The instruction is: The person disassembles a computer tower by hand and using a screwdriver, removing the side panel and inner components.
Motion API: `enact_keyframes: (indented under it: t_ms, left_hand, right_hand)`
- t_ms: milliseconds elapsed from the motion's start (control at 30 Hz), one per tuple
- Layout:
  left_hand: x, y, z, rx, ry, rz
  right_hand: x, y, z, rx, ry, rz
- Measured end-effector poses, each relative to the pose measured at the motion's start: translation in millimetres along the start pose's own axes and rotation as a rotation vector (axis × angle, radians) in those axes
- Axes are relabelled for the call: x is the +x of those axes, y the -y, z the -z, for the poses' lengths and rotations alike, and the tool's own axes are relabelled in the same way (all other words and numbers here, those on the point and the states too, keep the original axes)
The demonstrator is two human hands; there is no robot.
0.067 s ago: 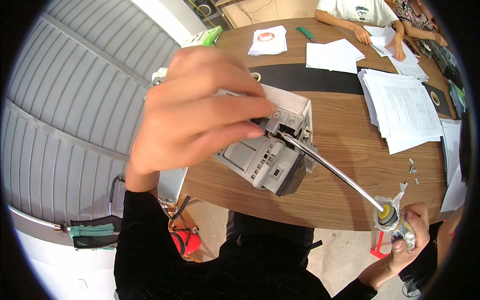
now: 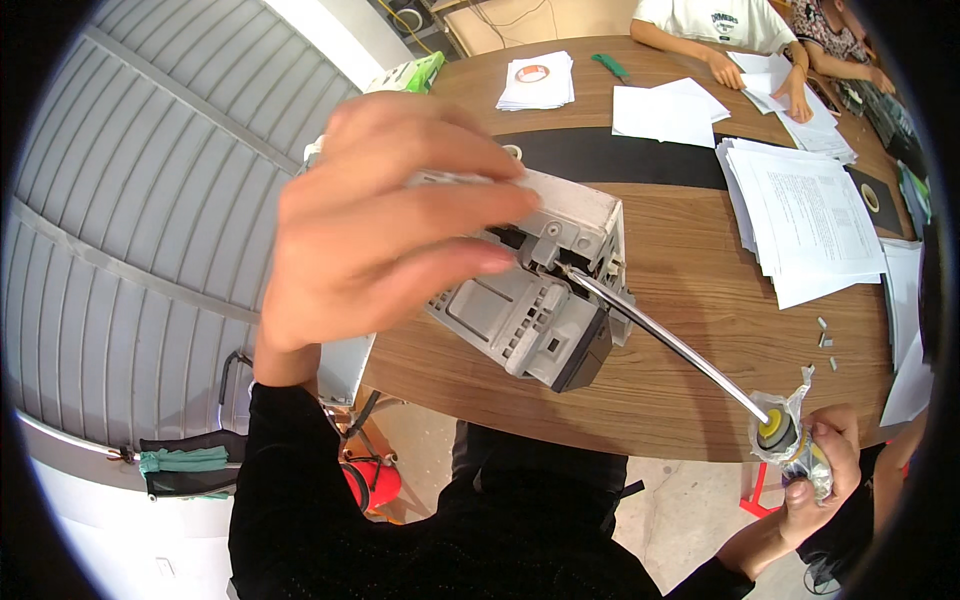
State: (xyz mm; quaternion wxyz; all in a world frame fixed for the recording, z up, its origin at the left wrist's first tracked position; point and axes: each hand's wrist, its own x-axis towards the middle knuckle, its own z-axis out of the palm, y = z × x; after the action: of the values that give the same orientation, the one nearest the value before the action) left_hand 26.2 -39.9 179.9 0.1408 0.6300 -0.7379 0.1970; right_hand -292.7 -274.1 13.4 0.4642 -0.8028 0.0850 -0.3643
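Grey boxy device, its mechanism partly exposed, lies tilted across the near part of the wood-grain table, ahead of the wearer's body. A dark panel closes its nearer right end.

Right hand: fingers and thumb clamped around the handle of a long-shafted screwdriver, near the table's front edge. Clear plastic wrapping covers much of the handle; a yellow collar shows where the shaft emerges. The shaft slopes up and leftward, its tip at the gap in the device's upper right part. Whether the tip is seated on a screw cannot be told.

Left hand: above the device, blurred, hiding much of its left side. Thumb and forefinger stand apart near the gap, nothing visible between them; contact with the housing cannot be judged.

Surroundings: a black strip crosses the table behind the device. Printed sheets are piled to the right, with small white pieces just in front. Farther back, a tape roll rests on paper, near a green tool.
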Motion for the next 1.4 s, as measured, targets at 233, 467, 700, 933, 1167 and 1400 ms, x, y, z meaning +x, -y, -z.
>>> enact_keyframes:
  t_ms: [233,467,700,933,1167,1400]
  left_hand:
    - [-90.6,19.7,-42.4,-0.090,-0.782,0.405]
    - [-143.2,-5.4,-104.6,-0.230,-1.257,0.874]
    - [-144.8,-15.2,-115.4,-0.235,-1.188,0.905]
    - [-155.0,-20.0,-120.4,-0.332,-0.951,0.906]
    - [-147.0,-30.2,-128.1,-0.481,-0.686,0.975]
    - [-155.2,-20.5,-139.6,-0.577,-0.765,0.967]
  right_hand:
    - [-4.8,-8.5,15.3,-0.182,-0.074,0.200]
    - [-1.0,-22.8,30.8,-0.225,-0.170,0.324]
    - [15.1,-15.4,30.0,-0.204,-0.191,0.442]
    - [10.6,-16.2,43.8,-0.259,-0.084,0.481]
    - [-3.1,-37.5,69.1,-0.277,-0.077,0.400]
    - [7.9,-22.7,59.2,-0.259,-0.136,0.359]
